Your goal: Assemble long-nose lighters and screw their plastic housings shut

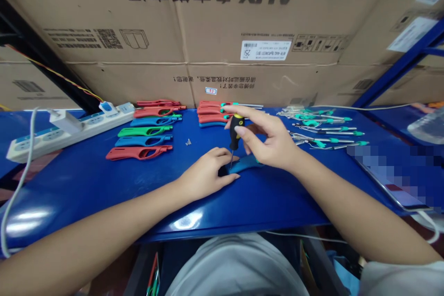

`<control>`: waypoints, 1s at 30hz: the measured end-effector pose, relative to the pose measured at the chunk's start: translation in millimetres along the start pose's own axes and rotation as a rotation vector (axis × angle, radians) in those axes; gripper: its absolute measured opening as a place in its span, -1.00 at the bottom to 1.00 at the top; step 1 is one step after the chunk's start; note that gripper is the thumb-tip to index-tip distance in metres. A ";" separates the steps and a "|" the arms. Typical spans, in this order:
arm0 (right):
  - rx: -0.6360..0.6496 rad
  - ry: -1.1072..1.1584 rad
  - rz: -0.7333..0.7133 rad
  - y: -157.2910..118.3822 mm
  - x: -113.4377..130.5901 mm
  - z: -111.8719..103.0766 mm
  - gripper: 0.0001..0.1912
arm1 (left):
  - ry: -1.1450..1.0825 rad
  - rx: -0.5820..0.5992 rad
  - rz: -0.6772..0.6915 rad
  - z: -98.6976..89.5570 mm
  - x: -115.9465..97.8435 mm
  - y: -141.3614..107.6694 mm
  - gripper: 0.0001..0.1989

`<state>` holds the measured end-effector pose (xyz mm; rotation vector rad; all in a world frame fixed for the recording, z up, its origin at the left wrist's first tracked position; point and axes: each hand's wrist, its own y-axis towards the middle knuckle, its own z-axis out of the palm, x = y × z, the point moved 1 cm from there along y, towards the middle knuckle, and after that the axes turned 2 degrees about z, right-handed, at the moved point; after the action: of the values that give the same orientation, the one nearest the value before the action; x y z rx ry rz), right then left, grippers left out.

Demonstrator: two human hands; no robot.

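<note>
My right hand (268, 136) grips a short black-and-yellow screwdriver (235, 133), held upright with its tip down on a blue lighter casing (247, 163). The casing lies flat on the blue table, and my left hand (208, 171) pinches its left end between thumb and fingers. Part of the casing is hidden by both hands. A few small screws (188, 142) lie on the table to the left, beyond my left hand. Past my right hand is a stack of red casing halves (210, 110).
Several red, blue and green lighter casings (144, 141) lie in a column at the left, beside a white power strip (69, 129). Metal lighter rods with green parts (326, 129) lie at the right, near a tablet-like device (388, 185). A large cardboard box (208, 32) walls off the back.
</note>
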<state>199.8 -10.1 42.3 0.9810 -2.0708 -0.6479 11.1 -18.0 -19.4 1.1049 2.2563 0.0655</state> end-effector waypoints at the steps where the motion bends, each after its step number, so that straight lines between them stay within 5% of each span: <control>1: -0.053 -0.049 -0.030 -0.5 -0.2 -0.9 -0.65 | 0.003 0.000 0.011 0.3 0.0 0.1 -0.63; 4: -0.104 -0.160 -0.122 -1.6 1.1 -2.0 -0.65 | 0.022 0.007 0.036 1.1 0.1 0.8 -0.62; 9: 0.120 0.129 0.021 -3.5 2.3 1.4 -0.54 | 0.028 0.022 0.029 1.1 1.0 1.7 -0.61; 14: -0.061 -0.128 -0.114 -6.0 2.3 -1.5 -0.61 | 0.032 0.030 0.051 1.3 1.9 1.8 -0.62; 19: 0.057 0.106 -0.066 -4.0 7.6 -1.9 -0.57 | 0.042 0.035 0.042 0.5 1.7 1.3 -0.59; 25: -0.105 -0.173 -0.107 -6.4 4.3 -2.5 -0.68 | 0.012 0.040 0.059 -0.5 2.8 1.2 -0.61; 30: -0.008 0.033 -0.003 -4.9 -0.2 -2.7 -0.57 | 0.026 0.044 0.069 -1.5 3.0 1.6 -0.60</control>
<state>204.1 -13.1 40.4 0.9847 -2.0367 -0.6367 10.0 -14.4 -19.2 1.2117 2.2514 0.0593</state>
